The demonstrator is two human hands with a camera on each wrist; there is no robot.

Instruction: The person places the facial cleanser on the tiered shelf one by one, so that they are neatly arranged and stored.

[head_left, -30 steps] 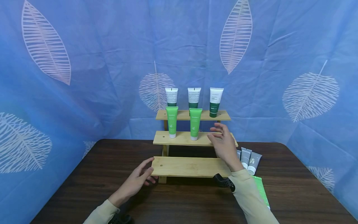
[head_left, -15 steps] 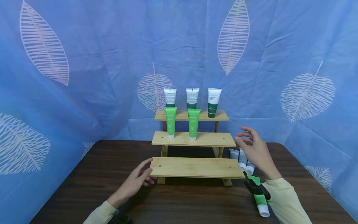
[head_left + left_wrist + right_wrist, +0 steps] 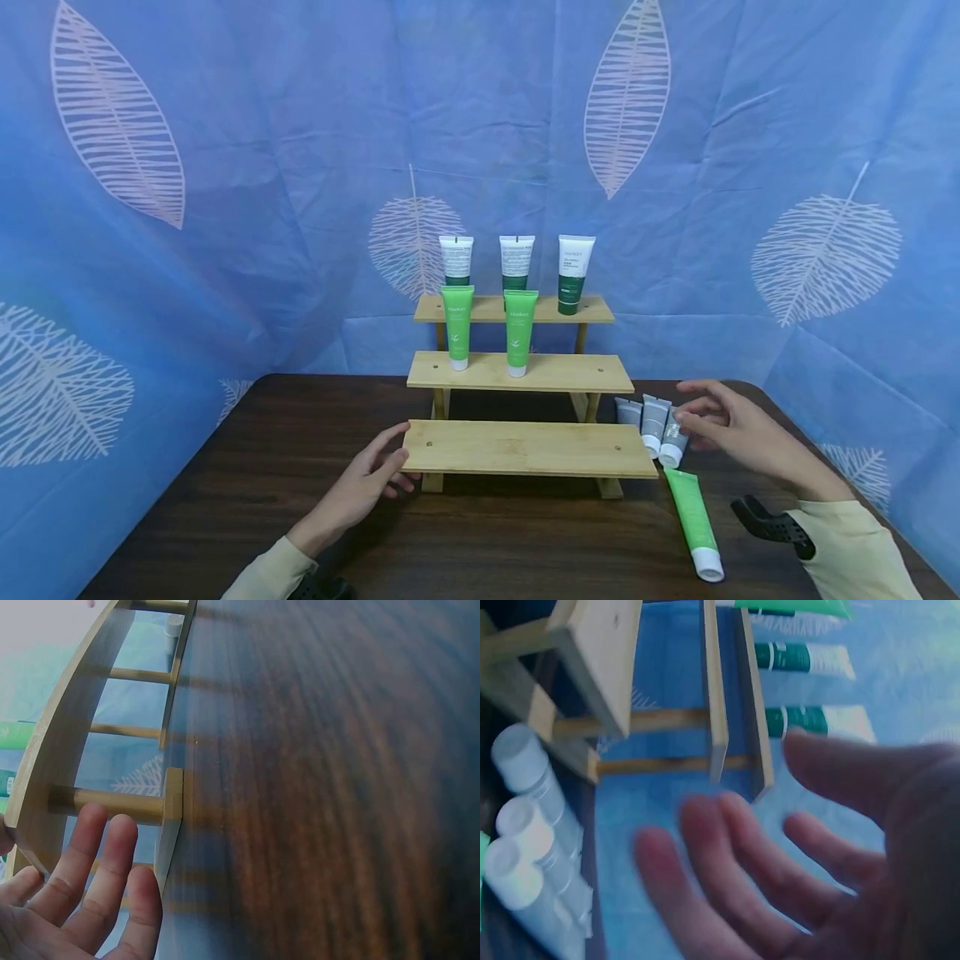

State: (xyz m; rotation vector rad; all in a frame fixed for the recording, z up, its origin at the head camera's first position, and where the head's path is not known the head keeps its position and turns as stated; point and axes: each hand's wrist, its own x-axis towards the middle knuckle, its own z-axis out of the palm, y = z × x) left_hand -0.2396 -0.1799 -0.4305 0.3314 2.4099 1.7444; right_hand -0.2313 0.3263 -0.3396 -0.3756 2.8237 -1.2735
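A three-tier wooden display stand [image 3: 525, 446] is on the dark table. My left hand [image 3: 362, 483] touches the left end of its lowest board with thumb and index finger. In the left wrist view the other fingers [image 3: 112, 877] extend loosely below the board. My right hand [image 3: 738, 425], fingers loosely bent and holding nothing, hovers beside the grey tubes [image 3: 655, 425] lying right of the stand; it partly covers the rightmost one. A green tube [image 3: 692, 512] with a white cap lies nearer. Two green tubes [image 3: 519, 329] stand upright on the middle tier.
Three white and dark-green tubes [image 3: 574, 275] stand on the top tier. The dark wooden table [image 3: 247, 483] ends at a blue leaf-patterned cloth [image 3: 300, 208] behind and at both sides. Each wrist wears a black strap [image 3: 772, 527].
My right hand has moved right and down from the middle tier's right end to the grey tubes, uncovering the lying green tube. The left hand has stayed at the lowest board.
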